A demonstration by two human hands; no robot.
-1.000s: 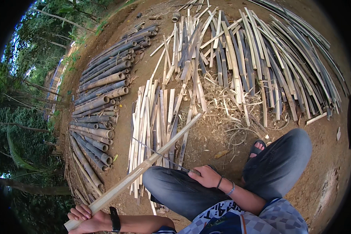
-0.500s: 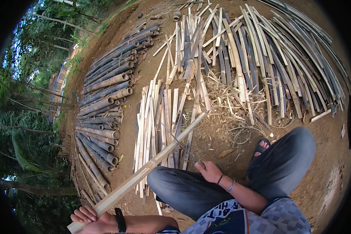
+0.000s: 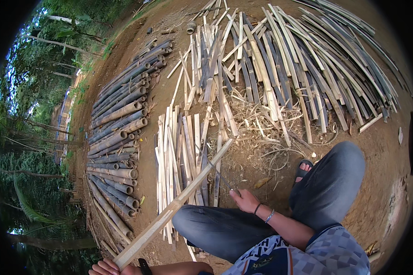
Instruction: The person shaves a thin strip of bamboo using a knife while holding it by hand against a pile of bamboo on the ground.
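Evidently, the left hand (image 3: 109, 267) is curled around the lower end of one pale strip (image 3: 180, 200). The right hand (image 3: 246, 201) closes on one thin-bladed knife (image 3: 224, 181), crossing the strip near its upper end.

Dark block letters (image 3: 272, 248) on patterned shirt (image 3: 339, 252), smaller letters (image 3: 263, 264) on blue panel (image 3: 280, 264)

The left hand (image 3: 131, 270), partly cropped at the lower edge, had its fingers (image 3: 105, 266) curled firmly round in a grip, the left forearm (image 3: 176, 268) running nearly level to the right of them. Above and to the right of those fingers, the right hand (image 3: 245, 201) was closed too, the right forearm (image 3: 291, 228) slanting down and rightward behind its fingers.
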